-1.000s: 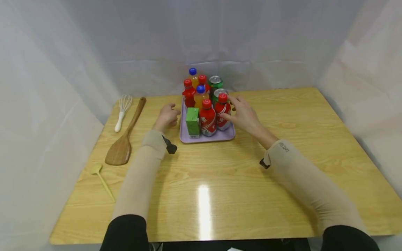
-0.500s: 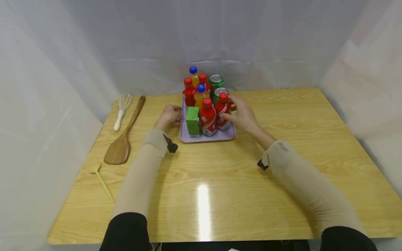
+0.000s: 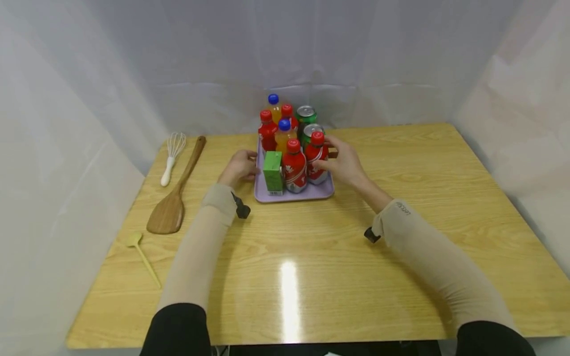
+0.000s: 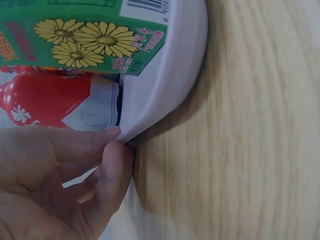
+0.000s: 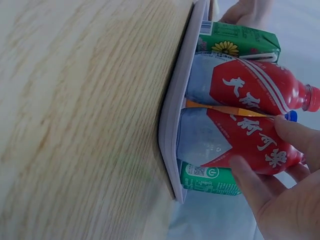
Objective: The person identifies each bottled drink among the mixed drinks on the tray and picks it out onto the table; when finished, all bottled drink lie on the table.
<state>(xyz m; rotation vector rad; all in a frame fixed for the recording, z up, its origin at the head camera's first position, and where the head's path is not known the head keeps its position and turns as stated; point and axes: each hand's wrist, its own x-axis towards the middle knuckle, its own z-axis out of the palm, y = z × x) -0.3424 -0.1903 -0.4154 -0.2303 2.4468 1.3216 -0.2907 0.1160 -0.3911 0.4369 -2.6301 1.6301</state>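
Observation:
A purple tray [image 3: 294,198] holds several upright drinks. My left hand [image 3: 240,167] is at its left side; in the left wrist view the thumb and a finger [image 4: 117,160] pinch the tray's rim [image 4: 172,97]. With thumb and fingers around it, my right hand [image 3: 345,163] grips the red-labelled drink bottle [image 3: 317,158] at the front right corner. The right wrist view shows that bottle [image 5: 240,140] standing on the tray. Beside it are another red bottle [image 3: 294,168] and a green drink carton [image 3: 273,173]. Farther back stand orange-drink bottles [image 3: 284,141], more red bottles [image 3: 267,132] and green cans [image 3: 306,116].
On the wooden table [image 3: 311,277], left of the tray, lie a white whisk [image 3: 169,165], a wooden spatula [image 3: 168,212] and a yellow spoon [image 3: 144,259]. White cloth [image 3: 378,59] hangs close behind the tray and along both sides.
My left hand has moved slightly right to the tray's edge and taken hold of the rim. The right hand has closed in around the red bottle. Tray and drinks look unmoved.

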